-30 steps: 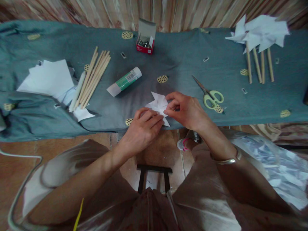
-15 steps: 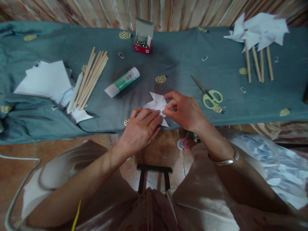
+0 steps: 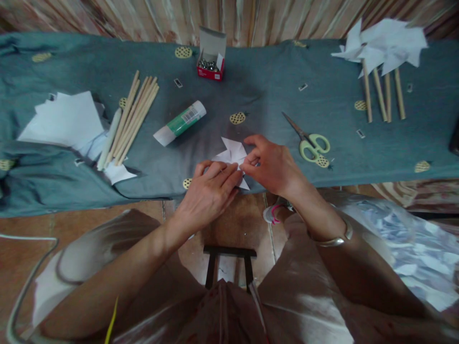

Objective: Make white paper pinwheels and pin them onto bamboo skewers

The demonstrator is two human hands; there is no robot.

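Note:
A white folded paper pinwheel [image 3: 231,152] lies near the front edge of the grey-green cloth [image 3: 258,91]. My left hand [image 3: 211,191] rests on its near side, fingers pressed down on the paper. My right hand [image 3: 274,165] pinches the pinwheel's right part between thumb and fingers. Much of the paper's lower half is hidden under both hands.
A glue stick [image 3: 180,123] lies left of the pinwheel. Wooden sticks [image 3: 131,117] and white paper sheets [image 3: 66,119] are at the left. Green scissors [image 3: 310,141] lie to the right, a red box of pins [image 3: 211,64] at the back, finished pinwheels on sticks [image 3: 383,52] far right.
Both hands stay on the pinwheel with only small finger shifts; the view has drifted slightly.

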